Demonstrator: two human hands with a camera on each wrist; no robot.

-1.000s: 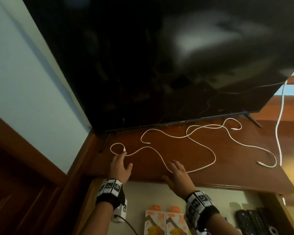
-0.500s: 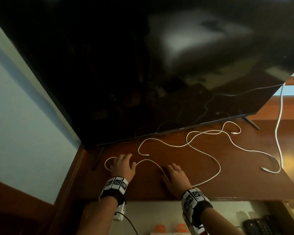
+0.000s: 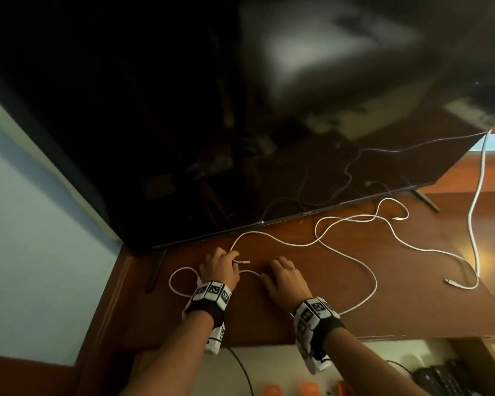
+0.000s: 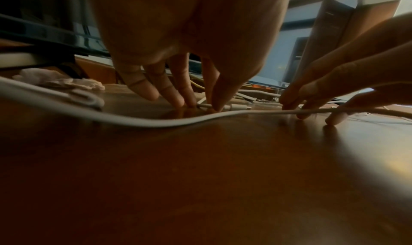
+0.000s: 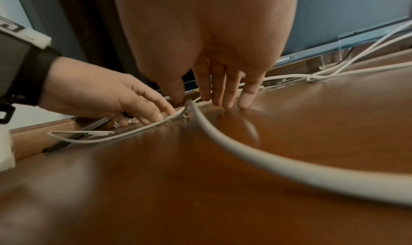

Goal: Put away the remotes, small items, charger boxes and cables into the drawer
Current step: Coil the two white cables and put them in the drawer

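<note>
Several thin white cables (image 3: 340,252) sprawl over the brown wooden tabletop (image 3: 397,295) in front of the TV. My left hand (image 3: 219,267) has its fingertips down on the wood and pinches a cable's plug end (image 3: 242,262), which lies between thumb and forefinger (image 4: 211,106). Just to its right, my right hand (image 3: 286,278) pinches another white cable (image 5: 223,137) between thumb and forefinger, where it rises slightly off the wood, while the other fingers (image 5: 244,100) touch the table. That cable (image 4: 156,123) runs across in front of my left hand. The open drawer (image 3: 269,367) shows below the table edge.
A big black TV (image 3: 240,110) leans over the back of the table on thin feet (image 3: 155,270). A thicker white cord (image 3: 480,195) hangs at the right. The drawer holds black remotes (image 3: 446,378) and orange-topped boxes (image 3: 306,390). Crumpled white tissue (image 4: 60,81) lies near the TV foot.
Both hands slid forward from the table edge toward the TV. My left hand left the small loop and took the other cable's plug end; my right hand closed on the cable beside it.
</note>
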